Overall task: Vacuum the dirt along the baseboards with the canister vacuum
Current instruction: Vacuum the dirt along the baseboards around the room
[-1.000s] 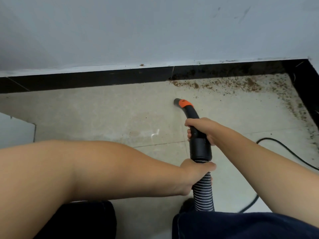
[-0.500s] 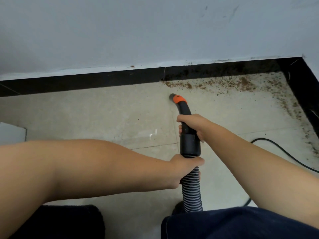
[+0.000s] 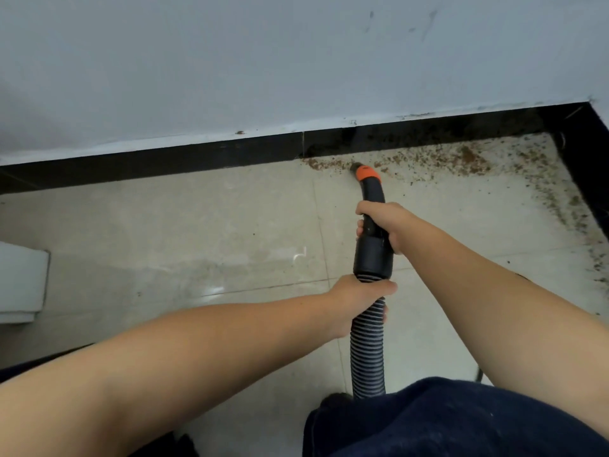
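Single head-worn view, looking forward and down, close above floor (image 3: 164,225), facing black baseboard (image 3: 164,163)

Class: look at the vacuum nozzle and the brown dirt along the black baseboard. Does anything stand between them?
Nothing visible does. The orange-tipped nozzle already sits in the left end of the dirt at the baseboard; the rest runs right to the corner over bare floor.

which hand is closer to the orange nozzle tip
Right. The right hand grips the black handle just behind the orange nozzle tip. The left hand holds the ribbed hose farther back, toward the person.
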`<state>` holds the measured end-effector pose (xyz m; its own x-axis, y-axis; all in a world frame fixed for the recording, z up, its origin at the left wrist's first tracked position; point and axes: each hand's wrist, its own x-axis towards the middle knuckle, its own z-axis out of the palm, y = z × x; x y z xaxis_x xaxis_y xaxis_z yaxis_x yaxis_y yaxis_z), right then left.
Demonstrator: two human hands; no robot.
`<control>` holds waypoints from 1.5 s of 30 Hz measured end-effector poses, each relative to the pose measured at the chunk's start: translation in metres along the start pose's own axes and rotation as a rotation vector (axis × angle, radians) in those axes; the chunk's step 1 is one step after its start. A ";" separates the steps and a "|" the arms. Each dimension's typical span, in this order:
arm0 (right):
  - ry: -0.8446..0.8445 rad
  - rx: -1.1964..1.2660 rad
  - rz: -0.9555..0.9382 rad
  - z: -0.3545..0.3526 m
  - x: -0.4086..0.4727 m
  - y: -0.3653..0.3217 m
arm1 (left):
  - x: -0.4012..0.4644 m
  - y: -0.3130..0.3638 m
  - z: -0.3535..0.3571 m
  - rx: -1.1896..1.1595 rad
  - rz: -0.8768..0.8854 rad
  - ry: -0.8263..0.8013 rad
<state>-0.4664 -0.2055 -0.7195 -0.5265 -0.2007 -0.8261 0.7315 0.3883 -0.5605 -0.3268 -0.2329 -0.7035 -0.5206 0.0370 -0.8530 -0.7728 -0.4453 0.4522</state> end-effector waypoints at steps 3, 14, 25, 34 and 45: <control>-0.016 -0.047 -0.003 0.018 -0.003 0.007 | -0.004 -0.010 -0.011 -0.032 -0.004 0.023; 0.047 -0.029 -0.026 0.039 -0.002 0.013 | -0.003 -0.013 -0.037 -0.005 -0.015 -0.007; 0.049 -0.005 -0.002 0.045 0.005 -0.005 | -0.001 0.004 -0.047 -0.013 0.049 0.003; -0.039 -0.161 -0.025 0.071 0.005 -0.001 | -0.002 -0.013 -0.048 -0.105 0.062 0.142; 0.155 0.035 -0.060 0.031 0.025 -0.007 | 0.019 0.019 -0.041 0.000 -0.023 -0.030</control>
<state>-0.4716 -0.2414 -0.7378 -0.6281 -0.0802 -0.7740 0.7100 0.3481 -0.6122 -0.3367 -0.2774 -0.7218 -0.5133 0.0737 -0.8551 -0.7847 -0.4439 0.4328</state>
